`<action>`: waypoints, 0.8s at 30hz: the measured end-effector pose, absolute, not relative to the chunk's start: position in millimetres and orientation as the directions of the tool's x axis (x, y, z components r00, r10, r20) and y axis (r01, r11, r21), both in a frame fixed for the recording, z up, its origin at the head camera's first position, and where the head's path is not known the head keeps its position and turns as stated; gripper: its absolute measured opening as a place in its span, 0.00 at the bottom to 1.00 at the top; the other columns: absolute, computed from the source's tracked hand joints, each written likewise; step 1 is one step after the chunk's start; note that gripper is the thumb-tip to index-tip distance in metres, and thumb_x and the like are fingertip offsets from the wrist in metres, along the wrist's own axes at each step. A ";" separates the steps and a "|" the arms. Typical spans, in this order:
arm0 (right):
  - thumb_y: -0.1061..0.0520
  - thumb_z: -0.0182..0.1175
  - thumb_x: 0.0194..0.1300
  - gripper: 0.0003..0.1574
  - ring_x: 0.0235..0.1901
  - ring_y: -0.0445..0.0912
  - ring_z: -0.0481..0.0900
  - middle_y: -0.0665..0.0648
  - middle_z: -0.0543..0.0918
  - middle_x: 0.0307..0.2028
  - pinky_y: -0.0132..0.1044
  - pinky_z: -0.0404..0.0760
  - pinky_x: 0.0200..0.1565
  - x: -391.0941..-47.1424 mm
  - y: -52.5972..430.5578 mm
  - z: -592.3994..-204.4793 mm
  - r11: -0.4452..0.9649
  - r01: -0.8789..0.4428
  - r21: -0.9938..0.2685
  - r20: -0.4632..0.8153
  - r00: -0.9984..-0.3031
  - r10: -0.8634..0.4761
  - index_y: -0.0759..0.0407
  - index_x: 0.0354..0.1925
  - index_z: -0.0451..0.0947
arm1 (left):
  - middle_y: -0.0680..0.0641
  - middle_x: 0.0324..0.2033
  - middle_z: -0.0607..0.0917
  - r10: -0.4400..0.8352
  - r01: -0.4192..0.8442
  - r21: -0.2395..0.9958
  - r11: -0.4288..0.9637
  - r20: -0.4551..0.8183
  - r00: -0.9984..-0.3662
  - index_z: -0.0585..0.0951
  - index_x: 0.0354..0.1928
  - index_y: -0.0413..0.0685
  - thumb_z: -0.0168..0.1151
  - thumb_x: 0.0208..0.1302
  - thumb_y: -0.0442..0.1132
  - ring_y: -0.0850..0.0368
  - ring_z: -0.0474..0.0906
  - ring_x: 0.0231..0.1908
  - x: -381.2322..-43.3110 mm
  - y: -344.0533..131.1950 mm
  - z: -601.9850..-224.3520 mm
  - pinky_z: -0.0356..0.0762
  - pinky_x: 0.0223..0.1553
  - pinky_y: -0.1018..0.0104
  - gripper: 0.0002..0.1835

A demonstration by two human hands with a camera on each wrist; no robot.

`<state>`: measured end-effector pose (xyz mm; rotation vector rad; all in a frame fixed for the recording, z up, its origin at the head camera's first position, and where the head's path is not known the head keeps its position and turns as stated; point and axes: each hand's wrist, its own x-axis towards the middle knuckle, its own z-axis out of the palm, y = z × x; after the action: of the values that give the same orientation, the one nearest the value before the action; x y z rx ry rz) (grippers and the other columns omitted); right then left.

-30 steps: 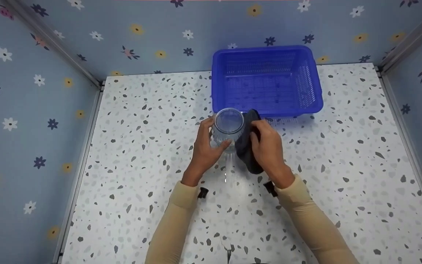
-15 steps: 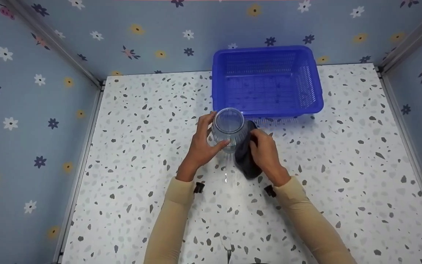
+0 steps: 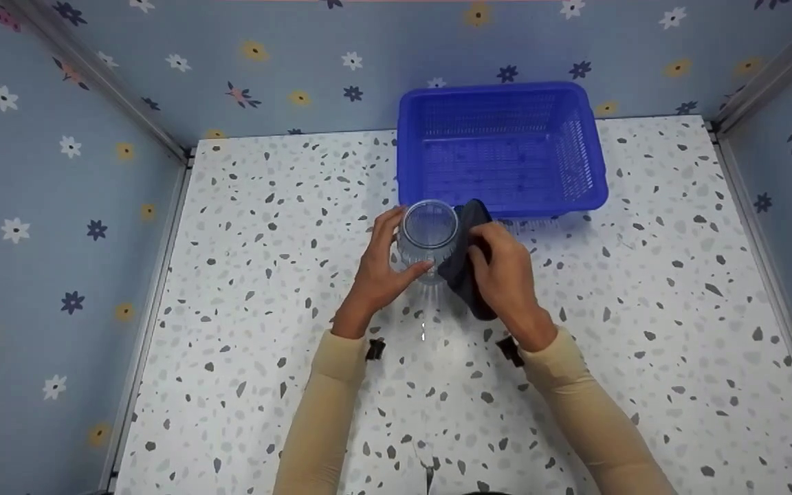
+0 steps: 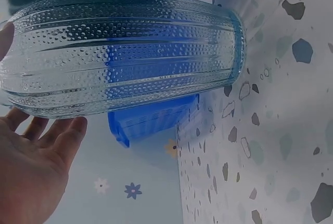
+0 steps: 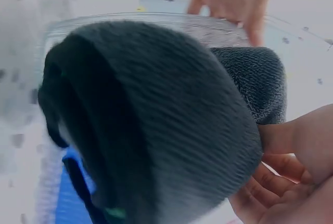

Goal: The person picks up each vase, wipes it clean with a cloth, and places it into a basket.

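A clear ribbed glass vase (image 3: 412, 251) stands upright on the speckled table, its round mouth facing up. Droplet-like dots cover its wall in the left wrist view. My left hand (image 3: 377, 272) holds the vase near the top from the left, thumb in front and fingers behind. On the other side, my right hand (image 3: 507, 273) pinches a folded dark grey cloth (image 5: 171, 109) between thumb and fingers. That cloth lies along the vase's right wall and hangs below the hand. The right wrist view shows it bulging in front of the vase, hiding most of the glass.
A blue plastic basket (image 3: 499, 212) with slotted walls sits just behind the vase, near the back wall. Flower-patterned panels (image 3: 341, 75) enclose the speckled tabletop (image 3: 265, 275) at the back and both sides.
My right hand and the cloth slid toward me along the vase's side, then back up toward the basket. The left forearm shifted slightly left; the vase stays in place.
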<state>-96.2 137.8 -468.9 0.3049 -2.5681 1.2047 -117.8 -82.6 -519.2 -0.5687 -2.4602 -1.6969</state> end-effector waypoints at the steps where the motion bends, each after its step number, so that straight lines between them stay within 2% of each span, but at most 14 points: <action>1: 0.70 0.63 0.71 0.10 0.48 0.62 0.86 0.67 0.87 0.47 0.56 0.85 0.53 -96.1 136.1 -466.1 0.633 -0.320 -0.705 0.358 -0.931 -0.072 0.69 0.50 0.84 | 0.42 0.79 0.63 0.241 0.357 0.883 0.304 0.292 -0.926 0.64 0.79 0.43 0.78 0.63 0.44 0.49 0.61 0.78 -117.6 -82.0 -519.7 0.71 0.71 0.48 0.46; 13: 0.69 0.64 0.72 0.08 0.46 0.61 0.86 0.66 0.86 0.46 0.55 0.85 0.52 -96.5 127.2 -454.6 0.654 -0.326 -0.683 0.383 -0.922 -0.060 0.69 0.49 0.83 | 0.42 0.74 0.70 0.161 0.350 0.867 0.356 0.312 -0.936 0.65 0.77 0.43 0.79 0.60 0.43 0.48 0.68 0.73 -116.3 -73.7 -522.7 0.75 0.68 0.48 0.46; 24: 0.72 0.61 0.71 0.10 0.46 0.64 0.86 0.69 0.85 0.46 0.58 0.85 0.51 -94.7 130.9 -475.0 0.668 -0.322 -0.671 0.394 -0.918 -0.046 0.71 0.49 0.81 | 0.43 0.74 0.71 0.156 0.330 0.881 0.339 0.293 -0.943 0.66 0.76 0.43 0.81 0.60 0.47 0.50 0.69 0.73 -115.4 -72.7 -521.9 0.74 0.70 0.52 0.47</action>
<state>-94.7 130.9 -475.0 0.2902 -2.5399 1.1174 -115.4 -72.7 -521.9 -0.4466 -2.4383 -1.6628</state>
